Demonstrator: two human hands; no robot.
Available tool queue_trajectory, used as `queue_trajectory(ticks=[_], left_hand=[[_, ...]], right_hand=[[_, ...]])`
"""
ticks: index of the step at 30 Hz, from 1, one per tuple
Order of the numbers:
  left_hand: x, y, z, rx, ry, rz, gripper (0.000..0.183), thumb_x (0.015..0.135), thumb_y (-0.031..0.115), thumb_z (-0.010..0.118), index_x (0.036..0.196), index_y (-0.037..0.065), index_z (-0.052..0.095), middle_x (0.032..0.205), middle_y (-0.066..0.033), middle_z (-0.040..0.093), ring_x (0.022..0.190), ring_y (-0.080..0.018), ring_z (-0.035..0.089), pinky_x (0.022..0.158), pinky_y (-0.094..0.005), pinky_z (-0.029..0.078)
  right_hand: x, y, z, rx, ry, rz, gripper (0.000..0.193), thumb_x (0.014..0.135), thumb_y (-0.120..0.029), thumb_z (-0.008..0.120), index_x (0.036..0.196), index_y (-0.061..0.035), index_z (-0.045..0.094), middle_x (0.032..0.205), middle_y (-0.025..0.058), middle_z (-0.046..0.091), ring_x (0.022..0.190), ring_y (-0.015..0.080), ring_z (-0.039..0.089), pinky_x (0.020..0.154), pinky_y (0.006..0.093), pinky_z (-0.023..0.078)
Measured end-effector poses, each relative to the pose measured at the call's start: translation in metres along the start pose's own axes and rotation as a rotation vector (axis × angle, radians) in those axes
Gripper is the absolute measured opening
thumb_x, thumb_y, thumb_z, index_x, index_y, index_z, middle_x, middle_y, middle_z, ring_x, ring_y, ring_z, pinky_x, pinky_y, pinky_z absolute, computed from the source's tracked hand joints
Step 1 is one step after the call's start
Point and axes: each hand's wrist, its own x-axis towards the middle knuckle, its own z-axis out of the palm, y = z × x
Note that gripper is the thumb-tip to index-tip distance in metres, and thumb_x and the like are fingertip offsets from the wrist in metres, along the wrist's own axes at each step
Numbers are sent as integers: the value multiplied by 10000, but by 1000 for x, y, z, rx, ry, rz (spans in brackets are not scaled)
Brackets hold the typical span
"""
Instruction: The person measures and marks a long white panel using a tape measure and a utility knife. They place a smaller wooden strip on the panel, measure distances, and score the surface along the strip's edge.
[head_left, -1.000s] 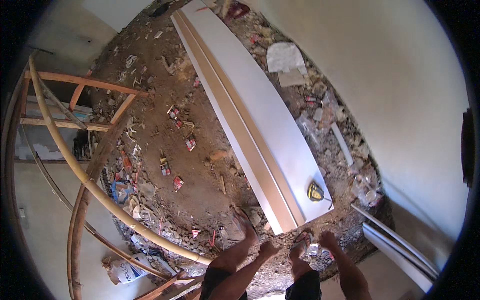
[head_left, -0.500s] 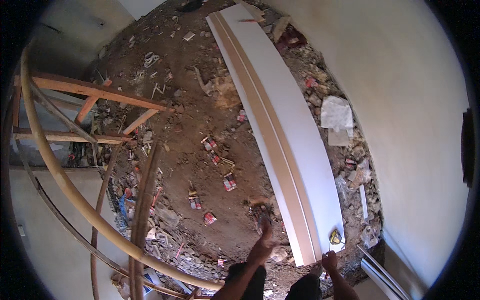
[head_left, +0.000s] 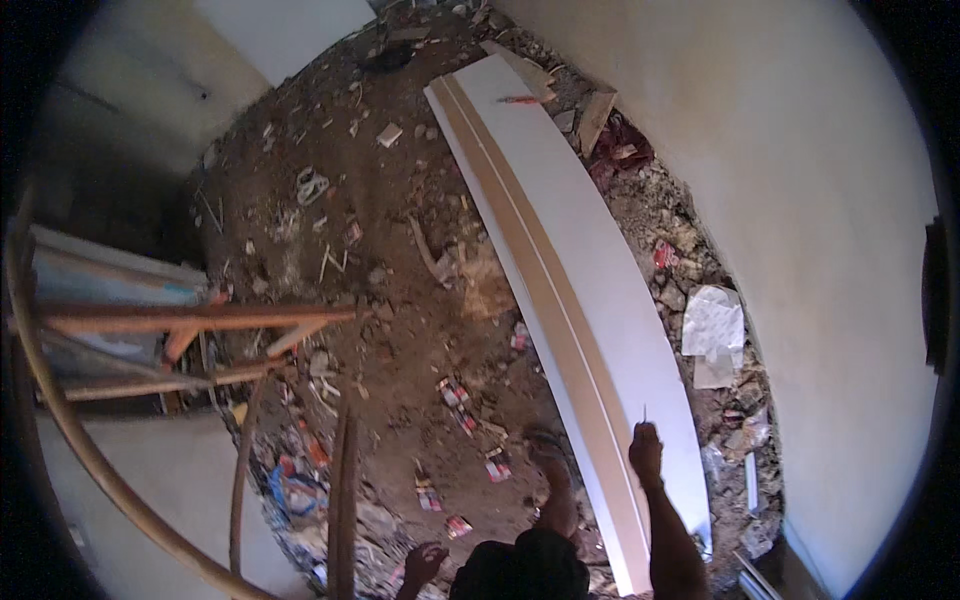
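A long white panel [head_left: 590, 250] lies on the dirt floor, with a brown strip [head_left: 560, 290] running lengthwise along its left part, split by a thin white line. Over its near end, my right hand [head_left: 647, 452] is closed around a thin pointed tool [head_left: 645, 412], whose tip points away from me; its exact kind is unclear. My left hand [head_left: 427, 562] hangs low, left of my dark-clothed knees, fingers loosely apart and holding nothing I can see. My foot [head_left: 548, 450] rests beside the panel's left edge. A small red-orange tool [head_left: 518, 100] lies on the panel's far end.
Wooden frame bars [head_left: 200, 318] and a curved pole [head_left: 110, 480] stand at the left. Several small red-and-white packets [head_left: 497, 464] lie on the dirt. Rubble, white sheets [head_left: 713, 330] and scraps line the right wall [head_left: 800, 200].
My right hand has moved forward over the panel with the pointed tool. My left hand has drawn back to the lower left. The yellow tape measure no longer shows clearly. The view has shifted.
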Motion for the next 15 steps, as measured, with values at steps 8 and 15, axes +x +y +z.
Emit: queue_trajectory(ticks=[8,15], left_hand=[[73,70,-116,-688,-97,-494,395,908,208,657,1223,-30,626,1159,-113,691,1046,-168,655,936,-298,509],[195,83,-172,-624,-6,-322,340,906,212,684,1137,-38,672,1045,-105,720,959,-173,677,844,-310,544]], right_hand=[[140,-116,-37,358,-186,449,350,921,-265,605,1153,-5,566,934,251,661,864,438,651,736,538,494],[123,-185,-43,440,-416,449,345,889,-265,516,838,53,641,874,275,645,894,459,627,794,560,499]])
